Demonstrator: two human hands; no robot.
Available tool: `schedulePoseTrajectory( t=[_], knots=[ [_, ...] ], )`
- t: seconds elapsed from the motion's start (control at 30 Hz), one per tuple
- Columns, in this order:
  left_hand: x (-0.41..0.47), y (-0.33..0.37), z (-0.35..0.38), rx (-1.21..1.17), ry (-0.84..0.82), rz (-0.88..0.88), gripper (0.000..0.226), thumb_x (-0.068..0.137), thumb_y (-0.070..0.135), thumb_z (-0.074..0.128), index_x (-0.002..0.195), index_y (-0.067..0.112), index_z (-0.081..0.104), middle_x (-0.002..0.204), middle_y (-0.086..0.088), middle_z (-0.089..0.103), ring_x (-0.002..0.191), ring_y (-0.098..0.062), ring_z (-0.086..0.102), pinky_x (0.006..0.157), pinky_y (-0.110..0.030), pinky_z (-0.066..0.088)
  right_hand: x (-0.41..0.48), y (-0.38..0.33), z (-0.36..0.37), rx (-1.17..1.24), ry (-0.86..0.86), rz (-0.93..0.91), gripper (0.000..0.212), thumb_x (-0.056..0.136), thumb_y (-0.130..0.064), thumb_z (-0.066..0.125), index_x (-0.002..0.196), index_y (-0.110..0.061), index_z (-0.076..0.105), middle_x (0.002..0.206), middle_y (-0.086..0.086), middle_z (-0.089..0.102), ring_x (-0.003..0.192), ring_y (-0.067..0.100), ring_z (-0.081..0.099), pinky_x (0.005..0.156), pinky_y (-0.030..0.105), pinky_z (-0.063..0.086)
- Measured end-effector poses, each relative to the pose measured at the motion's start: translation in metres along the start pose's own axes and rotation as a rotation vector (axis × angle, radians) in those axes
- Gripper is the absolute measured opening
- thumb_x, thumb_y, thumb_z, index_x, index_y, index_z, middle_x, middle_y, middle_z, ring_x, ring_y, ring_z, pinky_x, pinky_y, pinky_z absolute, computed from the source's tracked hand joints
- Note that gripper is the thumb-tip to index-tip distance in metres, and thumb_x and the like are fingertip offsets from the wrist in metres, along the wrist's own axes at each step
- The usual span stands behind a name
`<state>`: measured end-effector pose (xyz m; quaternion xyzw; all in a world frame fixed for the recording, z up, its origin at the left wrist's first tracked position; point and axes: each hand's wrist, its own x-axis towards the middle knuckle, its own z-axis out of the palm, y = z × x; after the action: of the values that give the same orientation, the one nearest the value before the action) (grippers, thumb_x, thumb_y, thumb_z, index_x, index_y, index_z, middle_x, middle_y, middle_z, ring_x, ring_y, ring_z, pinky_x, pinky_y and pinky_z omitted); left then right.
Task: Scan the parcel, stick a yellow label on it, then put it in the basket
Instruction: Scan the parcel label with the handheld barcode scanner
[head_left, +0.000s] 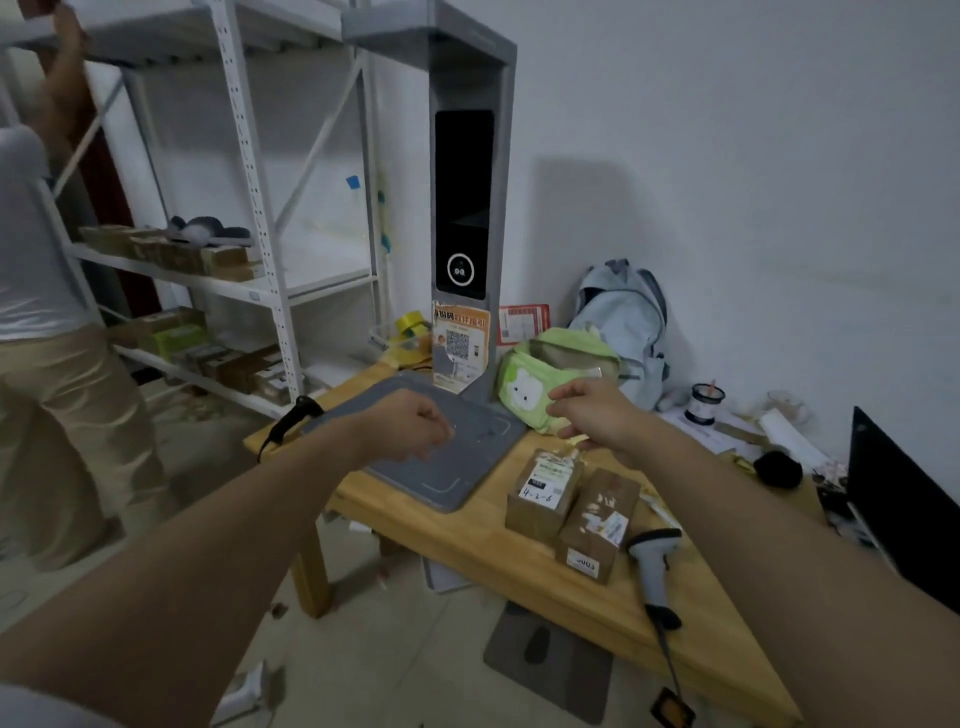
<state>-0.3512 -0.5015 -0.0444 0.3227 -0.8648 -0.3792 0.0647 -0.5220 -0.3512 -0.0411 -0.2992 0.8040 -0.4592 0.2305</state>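
Both bare forearms reach over the wooden table (467, 540): left hand (410, 423) loosely curled above the grey scanner pad (447, 467), holding nothing; right hand (597, 415) pinching a yellow label (577, 440) above two parcels (571, 512) lying beside the pad

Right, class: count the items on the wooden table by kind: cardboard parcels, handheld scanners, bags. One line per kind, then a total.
Cardboard parcels: 2, the handwritten-label parcel and the plain parcel
Handheld scanners: 2, black scanner, grey scanner
Bags: 2, green bag, pale blue backpack
Total: 6
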Motion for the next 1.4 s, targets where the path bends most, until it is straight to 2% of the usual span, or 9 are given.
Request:
schedulePoseTrajectory(
  t=[0.3, 0.47, 0.6, 0.73, 0.93, 1.07, 1.17, 1.3, 1.4],
  knots=[
    [0.124, 0.008, -0.008, 0.063, -0.015, 0.087, 0.014, 0.091, 0.018, 0.055, 0.078, 0.018, 0.062, 0.081, -0.001, 0.064, 0.066, -0.01, 0.059, 0.055, -0.023, 0.043, 0.101, 0.007, -0.016, 0.047, 0.046, 0.038, 0.004, 0.09, -0.016, 0.058, 0.087, -0.019, 0.059, 0.108, 0.006, 0.057, 0.093, 0.025, 0.061, 0.073, 0.035, 0.049],
    [0.202, 0.023, 0.005, 0.047, -0.076, 0.093, 0.01, 0.091, 0.018, 0.056, 0.089, 0.014, 0.065, 0.091, -0.005, 0.067, 0.073, -0.012, 0.064, 0.057, -0.023, 0.043, 0.163, 0.023, -0.039, 0.086, 0.1, 0.116, 0.039, 0.089, -0.017, 0.059, 0.126, -0.007, 0.055, 0.122, 0.01, 0.057, 0.095, 0.027, 0.059, 0.081, 0.037, 0.05],
    [0.252, 0.028, 0.03, 0.049, -0.132, 0.108, 0.015, 0.091, 0.022, 0.057, 0.097, 0.01, 0.066, 0.091, -0.004, 0.064, 0.071, -0.009, 0.061, 0.058, -0.023, 0.044, 0.201, 0.041, -0.057, 0.12, 0.143, 0.187, 0.037, 0.092, -0.014, 0.056, 0.126, 0.0, 0.054, 0.116, 0.013, 0.056, 0.077, 0.021, 0.057, 0.055, 0.024, 0.045],
    [0.284, 0.021, 0.058, 0.043, -0.229, 0.072, 0.016, 0.092, 0.021, 0.057, 0.102, 0.01, 0.065, 0.089, -0.009, 0.063, 0.066, -0.012, 0.057, 0.059, -0.025, 0.045, 0.225, 0.071, -0.061, 0.125, 0.2, 0.269, 0.038, 0.093, -0.015, 0.053, 0.127, 0.001, 0.055, 0.122, 0.017, 0.059, 0.068, 0.014, 0.054, 0.061, 0.026, 0.046],
    [0.32, -0.014, 0.102, 0.117, -0.421, 0.049, 0.03, 0.092, 0.02, 0.058, 0.119, 0.006, 0.06, 0.101, -0.012, 0.062, 0.071, -0.014, 0.057, 0.056, -0.021, 0.043, 0.216, 0.154, -0.068, 0.186, 0.28, 0.532, 0.028, 0.093, -0.019, 0.055, 0.118, -0.005, 0.058, 0.112, 0.011, 0.057, 0.092, 0.026, 0.057, 0.084, 0.038, 0.047],
    [0.348, -0.033, 0.132, 0.051, -0.48, -0.037, 0.031, 0.091, 0.023, 0.058, 0.12, 0.012, 0.058, 0.104, -0.003, 0.06, 0.073, -0.009, 0.059, 0.059, -0.024, 0.044, 0.202, 0.198, -0.067, 0.31, 0.365, 0.69, 0.026, 0.091, -0.016, 0.057, 0.112, -0.001, 0.062, 0.091, 0.007, 0.058, 0.07, 0.021, 0.057, 0.069, 0.032, 0.045],
    [0.358, -0.04, 0.155, 0.038, -0.559, -0.051, 0.017, 0.092, 0.024, 0.057, 0.107, 0.018, 0.058, 0.106, -0.002, 0.06, 0.088, -0.016, 0.061, 0.066, -0.027, 0.046, 0.197, 0.22, -0.063, 0.303, 0.405, 0.779, 0.01, 0.092, -0.016, 0.058, 0.091, -0.006, 0.062, 0.105, 0.013, 0.06, 0.079, 0.025, 0.057, 0.068, 0.031, 0.044],
    [0.369, -0.052, 0.18, 0.017, -0.598, -0.021, 0.013, 0.093, 0.017, 0.054, 0.102, 0.013, 0.062, 0.103, -0.004, 0.06, 0.087, -0.017, 0.056, 0.063, -0.025, 0.043, 0.186, 0.261, -0.053, 0.226, 0.454, 0.929, 0.014, 0.09, -0.01, 0.057, 0.099, 0.001, 0.059, 0.119, 0.024, 0.062, 0.082, 0.025, 0.054, 0.062, 0.03, 0.041],
    [0.372, -0.07, 0.199, 0.006, -0.6, -0.014, 0.015, 0.092, 0.012, 0.056, 0.104, 0.014, 0.064, 0.104, -0.002, 0.058, 0.087, -0.015, 0.054, 0.073, -0.026, 0.043, 0.175, 0.294, -0.042, 0.17, 0.435, 1.071, 0.024, 0.091, -0.012, 0.057, 0.108, 0.006, 0.059, 0.105, 0.023, 0.057, 0.082, 0.027, 0.049, 0.069, 0.038, 0.04]
  ],
)
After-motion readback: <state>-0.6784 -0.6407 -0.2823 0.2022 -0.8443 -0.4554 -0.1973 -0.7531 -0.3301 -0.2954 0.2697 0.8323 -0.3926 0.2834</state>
